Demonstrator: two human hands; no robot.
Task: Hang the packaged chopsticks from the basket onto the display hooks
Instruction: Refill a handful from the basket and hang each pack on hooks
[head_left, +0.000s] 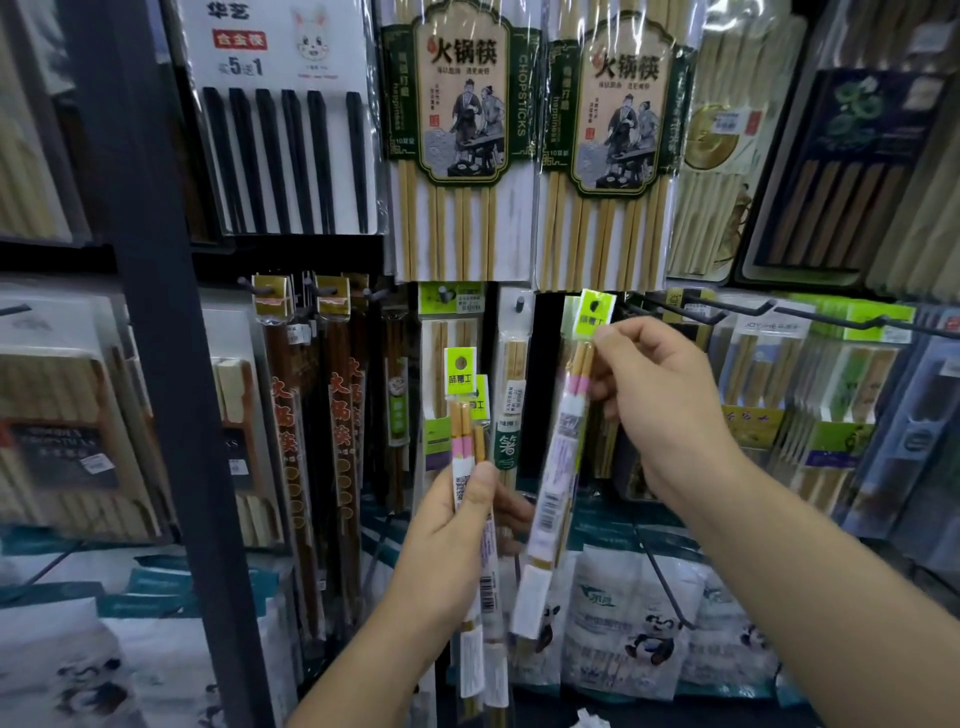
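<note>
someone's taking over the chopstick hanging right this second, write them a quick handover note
Left hand: grips a bunch of packs upright by their middles, at least two, green cards on top.
Right hand: pinches a single pack near its top, with its header card raised to the row of display hooks. Whether a hook is through its hole cannot be told.
Basket: not in view.
Done: no pack of this kind is plainly hung yet.
Left: seat the single pack on a hook, then hang the bunch of packs one by one.
</note>
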